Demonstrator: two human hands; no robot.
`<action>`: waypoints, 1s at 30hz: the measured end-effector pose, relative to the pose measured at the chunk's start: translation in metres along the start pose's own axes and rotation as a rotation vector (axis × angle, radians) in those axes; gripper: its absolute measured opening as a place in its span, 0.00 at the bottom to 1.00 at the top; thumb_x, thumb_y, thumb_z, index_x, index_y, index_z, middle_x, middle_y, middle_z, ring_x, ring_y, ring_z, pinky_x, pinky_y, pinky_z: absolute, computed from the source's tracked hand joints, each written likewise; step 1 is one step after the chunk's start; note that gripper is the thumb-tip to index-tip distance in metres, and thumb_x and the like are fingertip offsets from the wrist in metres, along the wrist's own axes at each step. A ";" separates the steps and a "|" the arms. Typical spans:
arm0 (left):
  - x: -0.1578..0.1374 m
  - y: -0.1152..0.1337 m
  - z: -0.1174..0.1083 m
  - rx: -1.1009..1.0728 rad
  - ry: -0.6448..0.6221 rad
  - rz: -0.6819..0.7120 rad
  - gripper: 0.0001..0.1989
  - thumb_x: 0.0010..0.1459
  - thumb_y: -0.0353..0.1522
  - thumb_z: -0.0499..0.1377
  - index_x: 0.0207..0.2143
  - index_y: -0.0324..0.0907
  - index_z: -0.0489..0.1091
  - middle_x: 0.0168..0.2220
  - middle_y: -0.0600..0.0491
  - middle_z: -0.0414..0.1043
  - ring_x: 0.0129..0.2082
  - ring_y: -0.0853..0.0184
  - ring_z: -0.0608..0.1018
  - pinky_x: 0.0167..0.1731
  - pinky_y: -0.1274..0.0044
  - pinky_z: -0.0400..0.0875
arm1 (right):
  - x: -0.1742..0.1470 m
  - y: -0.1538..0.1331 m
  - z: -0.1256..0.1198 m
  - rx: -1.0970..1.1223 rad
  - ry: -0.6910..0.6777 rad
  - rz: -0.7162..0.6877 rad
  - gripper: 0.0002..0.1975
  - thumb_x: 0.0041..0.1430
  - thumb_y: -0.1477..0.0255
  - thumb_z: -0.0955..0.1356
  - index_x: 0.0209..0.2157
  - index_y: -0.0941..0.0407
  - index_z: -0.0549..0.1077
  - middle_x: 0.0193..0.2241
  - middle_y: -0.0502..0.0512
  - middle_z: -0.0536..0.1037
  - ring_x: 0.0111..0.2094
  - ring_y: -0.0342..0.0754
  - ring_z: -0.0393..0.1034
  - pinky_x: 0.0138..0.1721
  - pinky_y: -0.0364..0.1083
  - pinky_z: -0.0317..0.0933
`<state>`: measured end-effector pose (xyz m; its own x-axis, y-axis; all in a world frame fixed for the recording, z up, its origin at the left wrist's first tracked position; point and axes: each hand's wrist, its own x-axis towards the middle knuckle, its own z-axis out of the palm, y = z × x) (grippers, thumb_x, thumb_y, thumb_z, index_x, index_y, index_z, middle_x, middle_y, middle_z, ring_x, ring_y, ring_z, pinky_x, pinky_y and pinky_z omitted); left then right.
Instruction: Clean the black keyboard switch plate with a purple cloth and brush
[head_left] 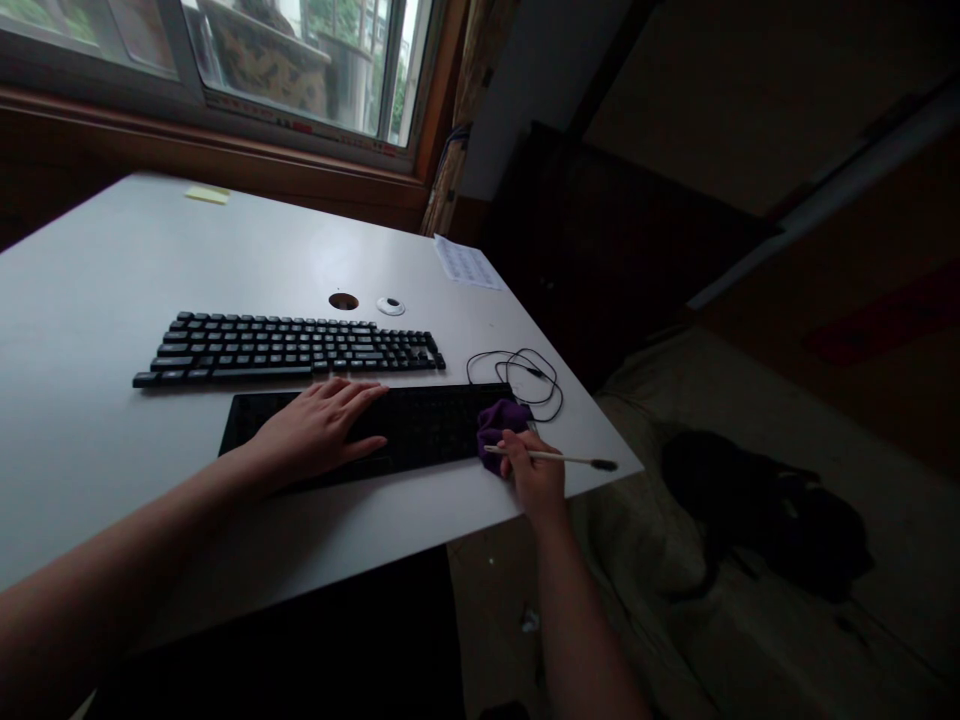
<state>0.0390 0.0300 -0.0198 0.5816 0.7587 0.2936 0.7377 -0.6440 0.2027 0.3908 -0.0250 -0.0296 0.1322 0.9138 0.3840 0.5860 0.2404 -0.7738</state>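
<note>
A flat black keyboard base [420, 425] lies along the near edge of the white table; its surface is too dark to make out in detail. My left hand [319, 425] rests on its left half, palm down with fingers stretched out. At its right end my right hand [536, 475] grips a bunched purple cloth [495, 425], which touches the base. The same hand holds a thin, pale-handled brush [574, 459] with a dark tip pointing right. Behind the base, rows of black keycaps [292, 345] lie in a keyboard layout.
A black cable [555, 385] coils by the base's right end. Farther back are a round hole [343, 301], a white ring-shaped cover [391, 306], a printed sheet [469, 264] and yellow sticky notes [208, 194]. A dark bag-like object [765, 510] lies on the covered surface at right.
</note>
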 end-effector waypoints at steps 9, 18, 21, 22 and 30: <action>0.000 0.000 -0.001 0.006 -0.009 0.011 0.37 0.67 0.55 0.52 0.69 0.43 0.57 0.64 0.44 0.67 0.61 0.48 0.68 0.61 0.59 0.61 | 0.006 -0.005 0.003 -0.145 -0.026 -0.072 0.26 0.69 0.56 0.65 0.19 0.53 0.70 0.18 0.48 0.72 0.25 0.45 0.69 0.33 0.44 0.60; 0.001 -0.001 0.000 0.002 -0.023 -0.013 0.39 0.66 0.56 0.53 0.70 0.44 0.56 0.65 0.46 0.66 0.63 0.49 0.67 0.63 0.60 0.59 | 0.007 -0.007 0.004 -0.186 -0.037 -0.141 0.25 0.71 0.58 0.64 0.19 0.53 0.67 0.18 0.46 0.70 0.23 0.44 0.67 0.31 0.44 0.58; 0.001 -0.001 0.001 0.001 -0.023 -0.014 0.39 0.66 0.56 0.53 0.70 0.44 0.55 0.65 0.46 0.66 0.63 0.49 0.67 0.63 0.61 0.59 | 0.006 -0.004 0.004 -0.181 -0.023 -0.124 0.25 0.71 0.58 0.64 0.20 0.53 0.66 0.16 0.45 0.68 0.22 0.44 0.66 0.30 0.44 0.57; 0.001 -0.001 0.001 0.003 -0.023 -0.016 0.39 0.66 0.56 0.53 0.70 0.43 0.56 0.65 0.46 0.66 0.63 0.49 0.67 0.63 0.61 0.59 | 0.006 -0.004 0.004 -0.182 -0.022 -0.121 0.25 0.71 0.58 0.64 0.20 0.53 0.65 0.16 0.45 0.68 0.22 0.44 0.66 0.30 0.44 0.57; 0.000 -0.001 0.003 0.019 -0.020 -0.023 0.40 0.66 0.57 0.52 0.70 0.42 0.55 0.65 0.45 0.66 0.63 0.48 0.67 0.62 0.60 0.59 | 0.003 0.002 0.003 -0.116 -0.027 -0.051 0.24 0.70 0.58 0.64 0.21 0.52 0.67 0.14 0.44 0.65 0.19 0.44 0.63 0.27 0.44 0.56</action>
<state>0.0392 0.0312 -0.0227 0.5708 0.7752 0.2708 0.7573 -0.6244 0.1913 0.3898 -0.0203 -0.0314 0.0793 0.9103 0.4063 0.6804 0.2484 -0.6895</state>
